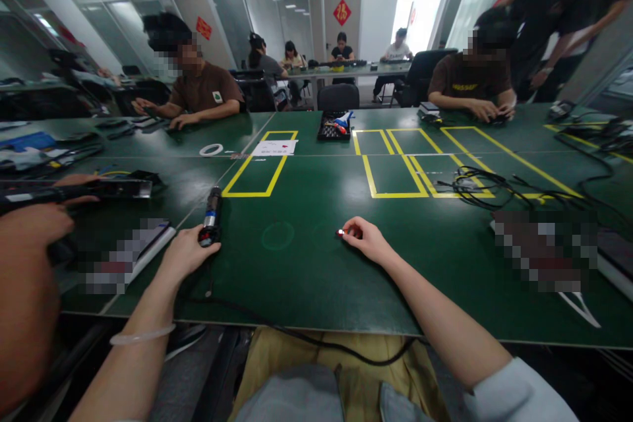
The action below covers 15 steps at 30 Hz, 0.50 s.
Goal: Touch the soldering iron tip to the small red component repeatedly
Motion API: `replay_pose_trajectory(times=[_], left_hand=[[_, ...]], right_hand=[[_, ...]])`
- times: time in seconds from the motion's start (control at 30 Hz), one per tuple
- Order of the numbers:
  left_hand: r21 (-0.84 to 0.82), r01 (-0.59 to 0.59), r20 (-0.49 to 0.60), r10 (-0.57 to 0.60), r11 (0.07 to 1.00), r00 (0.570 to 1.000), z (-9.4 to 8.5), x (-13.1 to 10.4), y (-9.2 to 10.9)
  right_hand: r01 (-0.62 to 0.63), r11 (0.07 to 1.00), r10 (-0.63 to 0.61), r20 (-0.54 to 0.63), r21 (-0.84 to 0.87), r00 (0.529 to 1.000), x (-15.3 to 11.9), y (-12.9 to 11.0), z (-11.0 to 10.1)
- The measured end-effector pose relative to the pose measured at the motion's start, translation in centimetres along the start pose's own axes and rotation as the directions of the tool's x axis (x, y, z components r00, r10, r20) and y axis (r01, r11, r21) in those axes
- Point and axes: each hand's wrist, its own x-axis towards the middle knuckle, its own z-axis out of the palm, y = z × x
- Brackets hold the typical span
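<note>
The left hand [190, 250] is closed around the near end of a black cylinder [212, 212]; whether the cylinder stands or lies, I cannot tell. The right hand [366, 237] is pinching a small red piece [340, 233] between fingertips, over the middle of the bench [297, 270], near its front side. So, in my judgement, the picking up is done for both things. They are well apart and not joined, and how much work is left I cannot judge from this view.

Counting what shows: one cylinder, one red piece, one tray [320, 134] at the far side with a mixed content too small to count, one white ring [211, 150] and one sheet of paper [274, 148]. Two co-workers in brown shirts sit across the bench. At the left edge there is one neighbour's arm [24, 270], beside a black device [119, 189]. The cables [469, 181] on the right are too tangled for counting.
</note>
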Motion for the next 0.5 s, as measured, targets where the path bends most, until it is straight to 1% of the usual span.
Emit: replay_pose_trajectory(times=[0.03, 0.1, 0.17, 0.27, 0.4, 0.5], left_hand=[[-0.011, 0.005, 0.003, -0.005, 1.000, 1.000, 0.0, -0.3, 1.2], [-0.036, -0.023, 0.004, 0.023, 0.999, 1.000, 0.1, -0.8, 3.8], [-0.063, -0.085, -0.001, 0.085, 0.994, 0.996, 0.3, -1.2, 6.8], [-0.098, -0.175, -0.016, 0.174, 0.980, 0.985, 0.7, -1.9, 11.8], [-0.150, -0.302, -0.036, 0.300, 0.941, 0.953, 1.3, -3.1, 18.5], [-0.176, -0.384, -0.053, 0.381, 0.906, 0.923, 1.6, -4.1, 22.6]], right_hand=[[0.000, 1.000, 0.000, -0.001, -0.002, 1.000, 0.0, 0.0, 0.1], [0.004, 1.000, -0.004, 0.002, 0.004, 1.000, 0.0, -0.1, 0.1], [0.015, 1.000, -0.015, 0.000, 0.018, 1.000, 0.0, -0.1, 0.1], [0.049, 0.998, -0.049, -0.006, 0.045, 0.999, 0.0, -0.2, 0.0], [0.121, 0.992, -0.121, -0.011, 0.015, 0.993, -0.1, -0.2, -0.3], [0.158, 0.987, -0.158, -0.030, -0.018, 0.987, -0.1, 0.1, -0.5]])
